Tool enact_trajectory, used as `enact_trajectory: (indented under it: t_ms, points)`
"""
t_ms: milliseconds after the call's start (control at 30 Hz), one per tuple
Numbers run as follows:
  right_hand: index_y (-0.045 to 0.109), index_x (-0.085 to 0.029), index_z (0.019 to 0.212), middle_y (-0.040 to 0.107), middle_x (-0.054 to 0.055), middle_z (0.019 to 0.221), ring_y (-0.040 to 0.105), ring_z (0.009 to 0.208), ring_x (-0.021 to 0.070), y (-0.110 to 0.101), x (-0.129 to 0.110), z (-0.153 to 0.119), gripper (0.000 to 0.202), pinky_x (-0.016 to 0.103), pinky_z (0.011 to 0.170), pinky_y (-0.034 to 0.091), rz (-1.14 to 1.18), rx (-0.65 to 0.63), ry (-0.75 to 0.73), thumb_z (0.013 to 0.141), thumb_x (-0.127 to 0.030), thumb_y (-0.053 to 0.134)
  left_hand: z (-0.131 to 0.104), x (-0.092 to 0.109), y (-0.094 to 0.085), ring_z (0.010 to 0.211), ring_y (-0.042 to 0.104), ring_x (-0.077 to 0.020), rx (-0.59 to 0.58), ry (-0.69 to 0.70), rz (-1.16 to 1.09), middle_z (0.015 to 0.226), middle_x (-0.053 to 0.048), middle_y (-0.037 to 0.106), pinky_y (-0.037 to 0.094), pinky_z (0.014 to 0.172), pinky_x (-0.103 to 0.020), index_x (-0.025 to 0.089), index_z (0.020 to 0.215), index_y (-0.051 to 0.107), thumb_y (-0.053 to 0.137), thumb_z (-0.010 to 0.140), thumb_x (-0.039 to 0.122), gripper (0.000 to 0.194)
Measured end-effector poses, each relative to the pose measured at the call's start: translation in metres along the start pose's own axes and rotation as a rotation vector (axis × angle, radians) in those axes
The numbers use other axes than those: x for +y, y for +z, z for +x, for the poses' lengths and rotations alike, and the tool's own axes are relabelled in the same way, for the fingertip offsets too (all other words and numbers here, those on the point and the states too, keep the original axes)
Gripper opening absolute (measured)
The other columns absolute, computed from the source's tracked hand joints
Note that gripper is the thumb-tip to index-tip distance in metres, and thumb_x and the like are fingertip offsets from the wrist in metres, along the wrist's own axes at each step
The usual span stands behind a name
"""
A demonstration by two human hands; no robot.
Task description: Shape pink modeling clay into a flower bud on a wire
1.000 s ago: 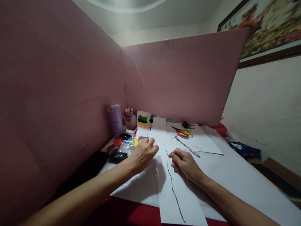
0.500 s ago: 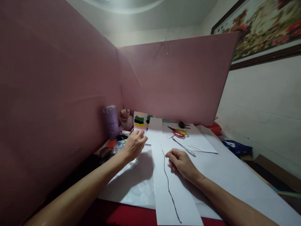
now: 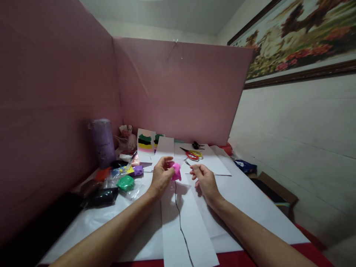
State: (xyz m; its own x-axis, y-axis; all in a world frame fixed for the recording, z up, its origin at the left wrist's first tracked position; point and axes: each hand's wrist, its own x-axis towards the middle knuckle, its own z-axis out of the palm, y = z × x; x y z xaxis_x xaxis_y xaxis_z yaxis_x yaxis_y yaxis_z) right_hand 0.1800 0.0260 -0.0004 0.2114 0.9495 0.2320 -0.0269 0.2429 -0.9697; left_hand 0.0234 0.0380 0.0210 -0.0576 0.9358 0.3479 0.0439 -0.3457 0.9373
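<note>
From over here, a purple canister [image 3: 103, 144] stands farthest left of the hands, with a black packet [image 3: 102, 196] and a green lump [image 3: 125, 183] nearer the left hand [image 3: 160, 177]. That hand pinches a pink lump [image 3: 176, 172] over the paper strip [image 3: 191, 218], just above the end of a wavy black line [image 3: 180, 228]. Beyond the hands lie a fork-like tip [image 3: 187, 162] and scissors [image 3: 190, 152]. The right hand [image 3: 205, 181] has its fingers curled; I can't tell whether they grip anything. I'd keep the left pinch light, since the lump looks soft, and steady it from the right.
</note>
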Motion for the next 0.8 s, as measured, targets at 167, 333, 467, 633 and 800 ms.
enact_trajectory:
  t_ms: [167,333,467,633,800]
  points:
    - [0.062,-0.018,0.105,0.062,0.004,0.086,0.050,0.052,0.0100,0.003,-0.003,-0.006,0.049,0.019,0.035,0.037,-0.097,-0.219,-0.025,0.070,-0.052,0.072,-0.015,0.000,-0.001,0.076,0.060,-0.0154,-0.115,-0.002,-0.248,0.083,0.000,0.060,0.049,0.068,-0.028,0.020,0.102,0.051,0.068,0.062,0.025,0.044]
    - [0.065,-0.017,0.087,0.062,0.001,0.078,0.053,0.061,0.0118,0.003,-0.001,-0.009,0.028,0.019,0.045,0.039,-0.119,-0.372,-0.072,0.074,-0.041,0.072,-0.015,-0.006,-0.001,0.084,0.061,-0.0164,-0.111,0.059,-0.280,0.088,-0.002,0.060,0.049,0.075,-0.029,0.020,0.107,0.049,0.071,0.064,0.023,0.049]
    - [0.065,-0.018,0.086,0.062,0.000,0.078,0.056,0.071,0.0144,0.004,-0.002,-0.009,0.026,0.023,0.059,0.045,-0.090,-0.324,-0.129,0.072,-0.037,0.075,-0.013,-0.009,-0.004,0.088,0.063,-0.0204,-0.194,0.001,-0.309,0.093,-0.006,0.065,0.050,0.077,-0.033,0.017,0.102,0.055,0.077,0.063,0.032,0.047]
    - [0.065,-0.017,0.085,0.059,-0.001,0.073,0.052,0.061,0.0123,0.005,-0.007,-0.013,0.029,0.022,0.050,0.041,-0.059,-0.327,-0.110,0.071,-0.041,0.075,-0.016,-0.003,-0.008,0.081,0.064,-0.0201,-0.361,-0.093,-0.284,0.087,-0.007,0.069,0.051,0.072,-0.032,0.014,0.089,0.065,0.076,0.068,0.042,0.037]
    - [0.063,-0.018,0.080,0.056,-0.001,0.072,0.052,0.065,0.0132,0.004,-0.006,-0.014,0.024,0.022,0.053,0.044,-0.153,-0.320,-0.173,0.072,-0.039,0.073,-0.017,-0.002,-0.007,0.072,0.063,-0.0182,-0.376,-0.110,-0.226,0.079,-0.005,0.068,0.050,0.061,-0.028,0.015,0.090,0.066,0.076,0.067,0.040,0.036]
